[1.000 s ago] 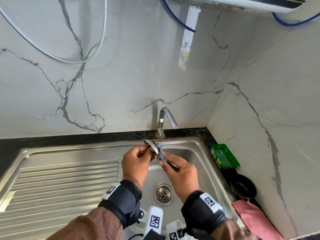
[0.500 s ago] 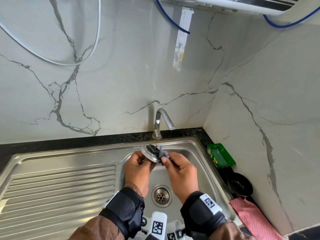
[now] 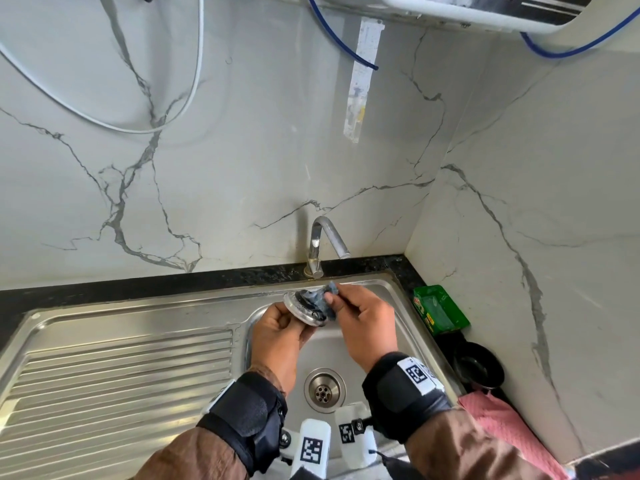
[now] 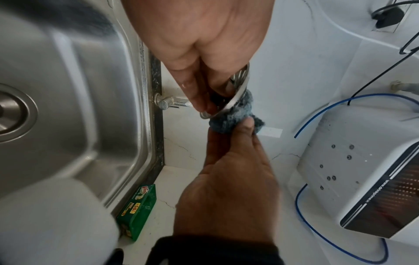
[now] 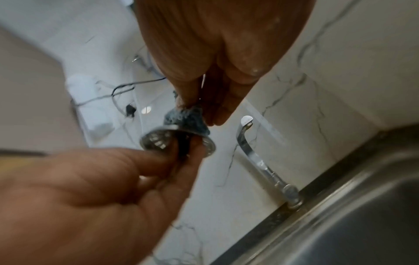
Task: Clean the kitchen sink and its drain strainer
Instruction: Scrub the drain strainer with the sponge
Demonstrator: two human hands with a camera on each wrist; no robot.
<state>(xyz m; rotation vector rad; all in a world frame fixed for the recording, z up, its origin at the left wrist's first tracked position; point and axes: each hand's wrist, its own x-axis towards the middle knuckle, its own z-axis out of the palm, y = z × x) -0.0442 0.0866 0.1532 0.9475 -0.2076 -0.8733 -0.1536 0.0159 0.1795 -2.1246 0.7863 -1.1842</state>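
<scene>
We hold the drain strainer [image 3: 304,308] tilted over the back edge of the sink [image 3: 138,368], just in front of the tap [image 3: 323,244]. The fingers [image 5: 156,157] of our left hand [image 3: 280,341] curl round its rim and underside. Our right hand [image 3: 367,323] pinches a small grey scrubbing pad [image 4: 235,114] against the strainer's top face. The open drain [image 3: 325,390] lies below our wrists. A green soap box [image 3: 440,310] sits on the worktop at the sink's right edge.
</scene>
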